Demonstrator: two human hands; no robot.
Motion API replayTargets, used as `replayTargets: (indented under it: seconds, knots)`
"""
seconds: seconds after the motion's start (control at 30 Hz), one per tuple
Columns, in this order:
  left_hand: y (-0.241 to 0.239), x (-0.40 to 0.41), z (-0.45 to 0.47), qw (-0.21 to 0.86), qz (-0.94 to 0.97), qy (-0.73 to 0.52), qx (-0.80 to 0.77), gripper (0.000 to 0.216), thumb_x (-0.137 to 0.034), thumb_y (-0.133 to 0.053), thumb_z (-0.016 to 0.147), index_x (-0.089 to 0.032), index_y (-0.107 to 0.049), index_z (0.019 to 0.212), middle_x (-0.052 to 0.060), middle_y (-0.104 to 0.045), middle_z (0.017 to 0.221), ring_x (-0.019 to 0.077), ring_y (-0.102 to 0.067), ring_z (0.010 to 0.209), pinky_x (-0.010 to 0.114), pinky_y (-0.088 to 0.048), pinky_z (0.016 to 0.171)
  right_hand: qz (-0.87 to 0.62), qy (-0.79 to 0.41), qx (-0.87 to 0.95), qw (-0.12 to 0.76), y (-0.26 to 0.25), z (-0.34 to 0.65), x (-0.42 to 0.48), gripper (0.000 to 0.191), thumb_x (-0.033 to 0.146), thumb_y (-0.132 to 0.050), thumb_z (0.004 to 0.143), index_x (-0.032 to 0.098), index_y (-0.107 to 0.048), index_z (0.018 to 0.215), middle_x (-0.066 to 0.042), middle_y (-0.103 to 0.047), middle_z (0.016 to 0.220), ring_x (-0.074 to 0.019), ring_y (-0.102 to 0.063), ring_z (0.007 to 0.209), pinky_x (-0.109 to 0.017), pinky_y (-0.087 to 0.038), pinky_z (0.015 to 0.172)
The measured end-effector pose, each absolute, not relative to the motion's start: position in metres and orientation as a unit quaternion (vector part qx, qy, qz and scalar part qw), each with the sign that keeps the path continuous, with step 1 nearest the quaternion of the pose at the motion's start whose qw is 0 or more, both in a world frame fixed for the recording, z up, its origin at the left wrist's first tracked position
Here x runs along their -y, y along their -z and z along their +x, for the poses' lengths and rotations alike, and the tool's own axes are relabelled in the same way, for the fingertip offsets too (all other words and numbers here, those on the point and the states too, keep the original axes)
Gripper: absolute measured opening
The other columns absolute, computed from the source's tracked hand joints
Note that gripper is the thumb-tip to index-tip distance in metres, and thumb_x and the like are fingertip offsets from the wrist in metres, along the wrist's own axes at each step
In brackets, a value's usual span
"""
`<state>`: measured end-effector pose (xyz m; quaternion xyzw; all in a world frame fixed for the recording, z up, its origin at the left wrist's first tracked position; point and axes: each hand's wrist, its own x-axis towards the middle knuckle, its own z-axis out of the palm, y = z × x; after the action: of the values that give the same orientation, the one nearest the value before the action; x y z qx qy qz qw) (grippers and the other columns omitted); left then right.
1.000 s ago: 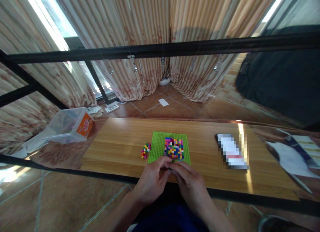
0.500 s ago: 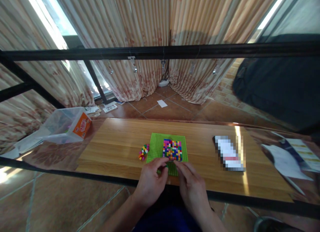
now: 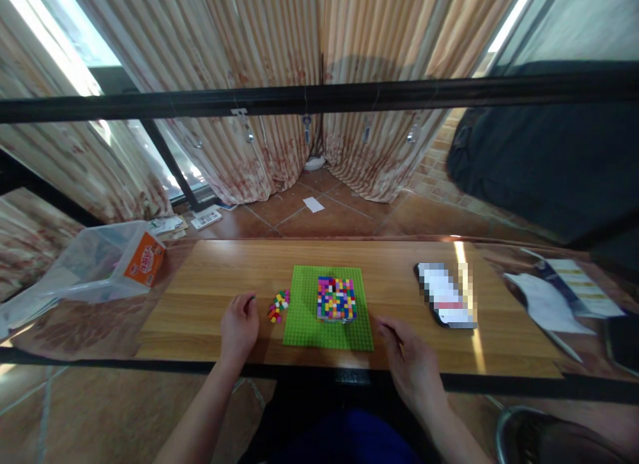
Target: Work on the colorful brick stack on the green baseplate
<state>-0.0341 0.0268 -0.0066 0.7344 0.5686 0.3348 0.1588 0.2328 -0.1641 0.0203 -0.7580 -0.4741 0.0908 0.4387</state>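
Observation:
A green studded baseplate [image 3: 304,314] lies on the wooden table. On it stands a square block of many small coloured bricks [image 3: 337,299], mixed in colour. Left of the plate is a small loose pile of coloured bricks [image 3: 278,305]. My left hand [image 3: 240,327] rests near the table's front, left of that pile, with its fingers curled closed. To the right of the plate, apart from it, my right hand [image 3: 410,354] has thumb and fingers brought together. Whether either hand holds a small piece is too fine to make out.
A phone [image 3: 444,296], its screen pixelated, lies on the table's right side. A clear plastic box [image 3: 107,261] with an orange label stands off the left end. Papers [image 3: 549,304] lie off the right end. A black rail [image 3: 279,98] crosses before the curtains.
Both hands have drawn off the front edge of the brick block, the left going left past the loose pile, the right going right. The whole view has shifted slightly.

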Motion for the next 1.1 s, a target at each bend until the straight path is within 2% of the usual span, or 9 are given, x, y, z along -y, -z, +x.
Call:
replayTargets:
  seconds: [0.17,0.4,0.6,0.8,0.97,1.1]
  knots:
    - [0.007,-0.052,-0.019,0.139,0.741,-0.333,-0.567,0.027,-0.026,-0.041,0.087,-0.017,-0.065,0.096,0.012,-0.069,0.096,0.0249,-0.064,0.091,0.039,-0.051,0.084,-0.782,-0.078,0.440,0.435,-0.028,0.246,0.154,0.029,0.042,-0.049,0.089,0.021,-0.068,0.095,-0.008,-0.073,0.092,-0.0236,-0.069,0.083,-0.036,-0.054,0.073]
    - [0.013,-0.070,-0.006,0.154,0.757,-0.343,-0.535,0.028,-0.025,-0.040,0.087,-0.015,-0.064,0.097,0.012,-0.067,0.098,0.0245,-0.062,0.095,0.039,-0.049,0.088,-0.738,-0.104,0.433,0.507,-0.042,0.251,0.116,0.025,0.040,-0.055,0.086,0.020,-0.069,0.091,-0.008,-0.071,0.096,-0.0215,-0.066,0.087,-0.036,-0.052,0.077]
    - [0.019,-0.071,-0.009,0.176,0.737,-0.365,-0.541,0.025,-0.026,-0.043,0.087,-0.017,-0.064,0.096,0.010,-0.067,0.095,0.0222,-0.063,0.091,0.036,-0.050,0.085,-0.685,-0.205,0.425,0.555,-0.026,0.245,0.074,0.023,0.041,-0.061,0.080,0.021,-0.072,0.085,-0.009,-0.065,0.108,-0.0237,-0.060,0.103,-0.040,-0.048,0.086]
    - [0.018,-0.071,-0.008,0.178,0.742,-0.359,-0.538,0.026,-0.025,-0.042,0.087,-0.016,-0.065,0.097,0.010,-0.067,0.095,0.0225,-0.063,0.092,0.037,-0.050,0.086,-0.676,-0.254,0.433,0.539,-0.020,0.237,0.051,0.020,0.037,-0.064,0.076,0.022,-0.074,0.085,-0.008,-0.063,0.111,-0.0229,-0.058,0.106,-0.041,-0.043,0.093]
    - [0.016,-0.071,-0.008,0.179,0.745,-0.351,-0.538,0.027,-0.024,-0.042,0.087,-0.015,-0.065,0.097,0.011,-0.067,0.095,0.0228,-0.063,0.092,0.038,-0.050,0.086,-0.667,-0.278,0.434,0.538,-0.020,0.236,0.042,0.019,0.037,-0.066,0.071,0.022,-0.074,0.079,-0.006,-0.068,0.100,-0.0217,-0.061,0.097,-0.040,-0.044,0.092]
    - [0.016,-0.070,-0.007,0.181,0.747,-0.346,-0.538,0.026,-0.023,-0.043,0.086,-0.016,-0.065,0.098,0.010,-0.067,0.096,0.0228,-0.062,0.095,0.037,-0.050,0.087,-0.669,-0.323,0.398,0.538,-0.017,0.234,0.039,0.025,0.040,-0.067,0.069,0.020,-0.074,0.081,-0.006,-0.071,0.093,-0.0201,-0.063,0.087,-0.037,-0.048,0.083]
